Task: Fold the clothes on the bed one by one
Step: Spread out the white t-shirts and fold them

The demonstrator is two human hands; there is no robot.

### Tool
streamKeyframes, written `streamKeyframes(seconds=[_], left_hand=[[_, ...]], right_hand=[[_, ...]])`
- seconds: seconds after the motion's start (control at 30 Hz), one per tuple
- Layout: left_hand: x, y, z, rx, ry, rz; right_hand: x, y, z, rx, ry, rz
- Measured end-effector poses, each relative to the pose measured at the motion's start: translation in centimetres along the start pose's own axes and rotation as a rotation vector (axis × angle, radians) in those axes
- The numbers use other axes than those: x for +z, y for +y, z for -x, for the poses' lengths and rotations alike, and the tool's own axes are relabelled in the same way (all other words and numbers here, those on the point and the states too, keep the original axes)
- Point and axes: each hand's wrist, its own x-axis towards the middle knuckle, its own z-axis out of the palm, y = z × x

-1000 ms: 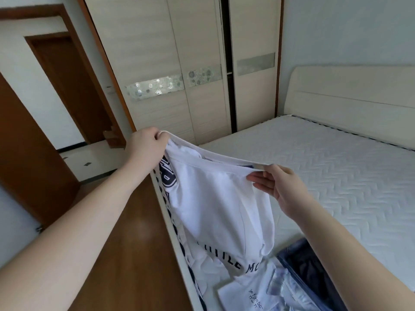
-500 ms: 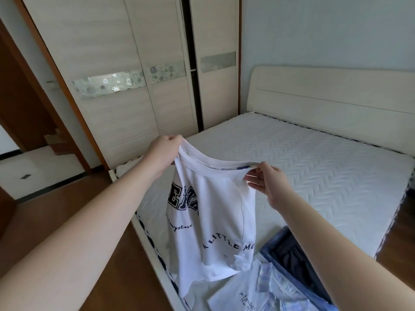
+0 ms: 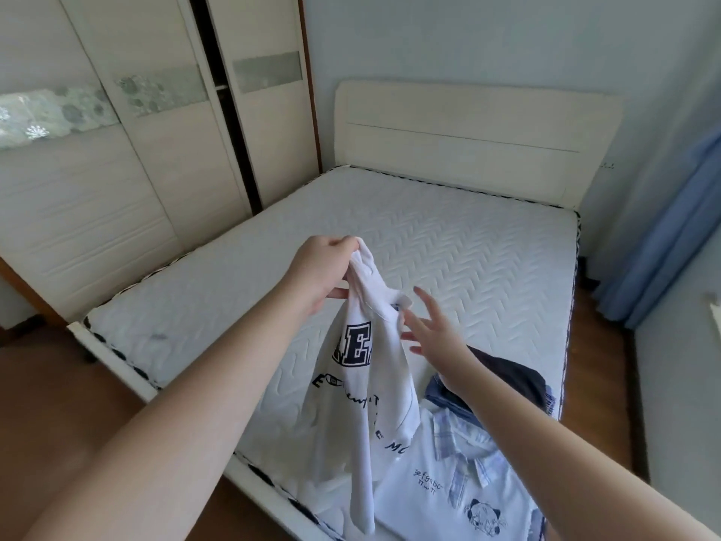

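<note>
A white T-shirt with dark blue lettering (image 3: 363, 388) hangs bunched over the near part of the bed (image 3: 448, 244). My left hand (image 3: 320, 273) grips it by its top edge, raised above the mattress. My right hand (image 3: 433, 329) is just to the right of the shirt with its fingers spread straight, its fingertips close to the fabric and holding nothing. Below the hanging shirt lies a pale blue polo shirt with a checked collar (image 3: 448, 497). A dark garment on folded denim (image 3: 503, 380) lies behind my right forearm.
A cream headboard (image 3: 468, 130) stands at the far end of the bed. Sliding wardrobe doors (image 3: 156, 150) line the left side, with wooden floor between them and the bed. A blue curtain (image 3: 671, 228) hangs at the right.
My right hand has let go of the shirt's edge and opened. The shirt now hangs bunched from my left hand alone. My view has swung right, towards the headboard.
</note>
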Motion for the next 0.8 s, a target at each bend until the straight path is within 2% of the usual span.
streamKeyframes(seconds=[0.1,0.2,0.3,0.47,0.63,0.8], left_hand=[[0.8,0.5,-0.5,0.039,-0.056,-0.011],[1.9,0.9,-1.0,0.078,-0.063,-0.034],[2.7,0.9,-1.7,0.125,-0.014,-0.124],[2.6,0.3,-2.1,0.197,0.028,-0.314],[1.0,-0.1,-1.9,0.228,-0.08,-0.425],[-0.4,-1.5,-0.8,0.334,-0.01,-0.515]], right_hand=[[-0.5,0.0,0.5,-0.054,-0.136,0.293],[-1.8,-0.2,0.6,-0.059,-0.166,0.437],[-3.1,-0.4,0.5,-0.111,-0.14,0.51],[-6.2,-1.0,0.6,-0.094,-0.108,0.367],[-10.2,-2.0,-0.4,-0.195,0.009,0.619],[-12.4,-3.1,-0.5,-0.287,0.117,0.698]])
